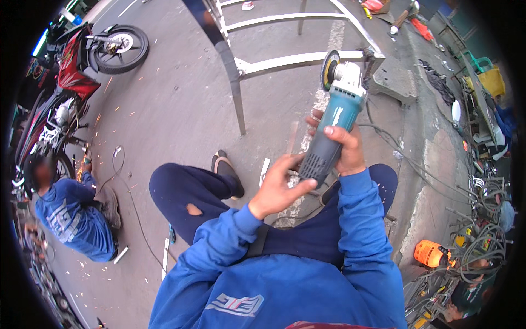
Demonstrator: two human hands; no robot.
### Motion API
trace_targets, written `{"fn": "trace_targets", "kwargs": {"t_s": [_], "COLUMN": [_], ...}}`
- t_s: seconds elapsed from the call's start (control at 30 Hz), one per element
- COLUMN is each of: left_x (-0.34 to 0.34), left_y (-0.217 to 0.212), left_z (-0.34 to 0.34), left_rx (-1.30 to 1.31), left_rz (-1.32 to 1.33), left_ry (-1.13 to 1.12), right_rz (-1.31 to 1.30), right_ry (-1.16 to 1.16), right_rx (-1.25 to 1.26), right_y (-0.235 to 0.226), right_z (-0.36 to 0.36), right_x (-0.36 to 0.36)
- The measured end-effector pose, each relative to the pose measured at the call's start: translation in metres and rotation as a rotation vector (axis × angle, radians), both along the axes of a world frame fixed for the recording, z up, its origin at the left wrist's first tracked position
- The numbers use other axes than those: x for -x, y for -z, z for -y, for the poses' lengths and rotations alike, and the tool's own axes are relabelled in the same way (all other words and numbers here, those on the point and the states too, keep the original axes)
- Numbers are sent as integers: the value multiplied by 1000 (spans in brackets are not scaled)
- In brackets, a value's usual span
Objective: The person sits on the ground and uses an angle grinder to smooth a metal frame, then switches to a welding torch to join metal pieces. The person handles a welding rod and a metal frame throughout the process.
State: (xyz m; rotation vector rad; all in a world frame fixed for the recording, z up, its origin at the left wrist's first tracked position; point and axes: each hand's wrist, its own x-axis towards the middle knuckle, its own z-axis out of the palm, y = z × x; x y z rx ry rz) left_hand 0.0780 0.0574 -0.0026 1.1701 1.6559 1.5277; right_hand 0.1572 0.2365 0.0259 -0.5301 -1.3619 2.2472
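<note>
A teal and black angle grinder (341, 112) is held up in front of me, its head tilted away. A round disc (329, 70) is mounted at its silver head, close to the near rail of a white metal frame (290, 62); whether they touch I cannot tell. My right hand (348, 149) is closed around the middle of the grinder's body, thumb on top. At the dark rear end, my left hand (278, 185) grips with its thumb in front, its other fingers partly hidden behind the tool.
A co-worker (79, 216) in blue crouches at left, sparks flying beside a red motorcycle (71, 71). A loose cable (131, 203) lies on the pavement there. On the right are a kerb (408, 164), a concrete block (393, 85), an orange container (430, 253) and tangled cables (482, 257).
</note>
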Motion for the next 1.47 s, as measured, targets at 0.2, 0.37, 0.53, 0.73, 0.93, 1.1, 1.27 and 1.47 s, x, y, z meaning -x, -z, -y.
{"fn": "trace_targets", "kwargs": {"t_s": [0.2,0.37,0.53,0.73,0.93,1.1,1.27,1.47], "left_x": [23,24,23,23,27,19,27,34], "left_y": [32,40,40,21,-9,-15,-24,-24], "left_z": [-11,-26,-32,-42,-72,-92,-93,-94], "left_rx": [48,80,11,-133,-179,-383,-418,-493], "left_rz": [705,791,672,877,1081,1195,1224,1250], "left_ry": [277,195,237,469,432,249,169,157], "right_rz": [-32,39,129,314,711,839,938,919], "right_ry": [120,155,220,-5,-291,-383,-384,-391], "right_rx": [88,61,-153,-341,-729,-1018,-1141,-1164], "right_y": [17,30,13,-55,-87,-90,-97,-99], "right_z": [-17,-29,-27,-32,-21,-13,-7,-8], "right_x": [12,23,31,49,100,130,151,161]}}
